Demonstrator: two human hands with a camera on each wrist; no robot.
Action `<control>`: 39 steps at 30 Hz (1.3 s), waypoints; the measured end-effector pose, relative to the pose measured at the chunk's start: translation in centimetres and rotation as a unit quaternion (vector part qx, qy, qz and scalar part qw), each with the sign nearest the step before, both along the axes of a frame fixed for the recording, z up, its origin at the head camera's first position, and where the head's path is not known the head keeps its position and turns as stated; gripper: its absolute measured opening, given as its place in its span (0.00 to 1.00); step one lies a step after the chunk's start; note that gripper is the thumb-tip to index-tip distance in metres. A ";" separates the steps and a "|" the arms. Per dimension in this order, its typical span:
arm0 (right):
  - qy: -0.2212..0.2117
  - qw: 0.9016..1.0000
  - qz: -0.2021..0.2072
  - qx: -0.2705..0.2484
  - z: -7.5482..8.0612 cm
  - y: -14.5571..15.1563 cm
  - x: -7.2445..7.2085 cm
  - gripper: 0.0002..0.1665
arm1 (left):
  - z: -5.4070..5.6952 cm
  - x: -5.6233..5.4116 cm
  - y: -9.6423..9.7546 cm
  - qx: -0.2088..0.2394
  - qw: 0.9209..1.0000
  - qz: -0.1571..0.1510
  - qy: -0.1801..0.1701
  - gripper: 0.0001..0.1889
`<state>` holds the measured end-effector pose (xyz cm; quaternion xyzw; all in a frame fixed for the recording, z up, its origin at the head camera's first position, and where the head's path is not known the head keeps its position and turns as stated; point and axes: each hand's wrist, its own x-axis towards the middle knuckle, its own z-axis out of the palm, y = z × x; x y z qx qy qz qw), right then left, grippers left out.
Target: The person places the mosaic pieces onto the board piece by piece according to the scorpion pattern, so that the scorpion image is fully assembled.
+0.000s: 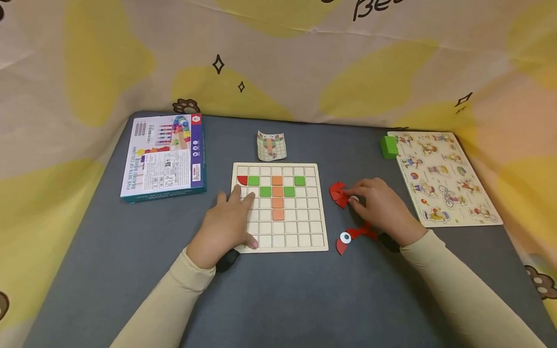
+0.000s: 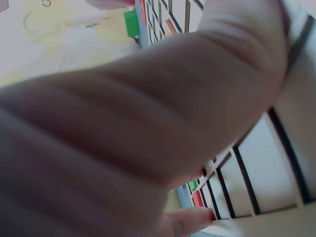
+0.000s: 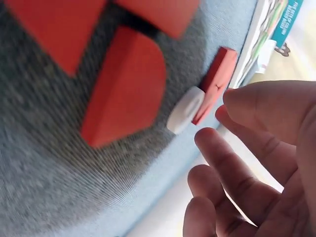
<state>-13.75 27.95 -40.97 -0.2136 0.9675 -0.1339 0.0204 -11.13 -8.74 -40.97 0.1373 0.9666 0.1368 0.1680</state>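
Note:
A wooden grid board (image 1: 300,244) lies on the table, with orange, green and red tiles in some squares. My left hand (image 1: 224,224) rests on its left edge, fingers spread and thumb on the lower frame. To the right of the board, my right hand (image 1: 380,205) reaches to a small pile of red pieces (image 1: 337,193). In the right wrist view its thumb and fingertips are close to a red piece (image 3: 217,84) and a white disc (image 3: 185,109). Nothing shows between them; contact is unclear. Nearer me lie another white disc (image 1: 345,237) and red pieces (image 1: 341,247).
Behind the board sits a small pattern card (image 1: 271,147). A boxed toy set (image 1: 163,154) lies at the left. On the right lies a wooden picture board (image 1: 448,179), with a green block (image 1: 389,147) by its upper left corner. Patterned cloth (image 1: 278,58) hangs behind the table.

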 end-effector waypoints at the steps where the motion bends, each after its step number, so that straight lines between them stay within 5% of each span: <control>1: 0.008 1.000 0.003 0.006 -0.2 0.0 0.0 0.14 | 0.0 0.0 0.0 0.000 1.000 0.001 -0.001 0.65; 10: 0.058 0.997 -0.005 0.052 -0.7 -0.3 -1.2 0.13 | 0.2 0.1 -0.1 0.000 1.000 0.001 0.003 0.65; 21: 0.041 0.999 -0.017 0.031 -0.7 -0.8 -2.5 0.07 | 0.2 0.1 -0.2 0.000 1.000 -0.004 0.007 0.65; 29: 0.054 0.998 -0.006 -0.008 1.7 -3.2 -3.4 0.07 | 0.0 0.0 -0.3 0.000 1.000 -0.007 0.014 0.66; 33: 0.074 0.994 0.069 -0.034 2.7 -8.0 -2.9 0.05 | 0.1 0.0 -0.3 -0.004 1.000 -0.008 0.013 0.66; 39: 0.108 0.975 0.192 -0.039 1.6 -15.0 -1.5 0.05 | 0.3 0.0 -0.2 -0.009 1.000 -0.011 0.007 0.65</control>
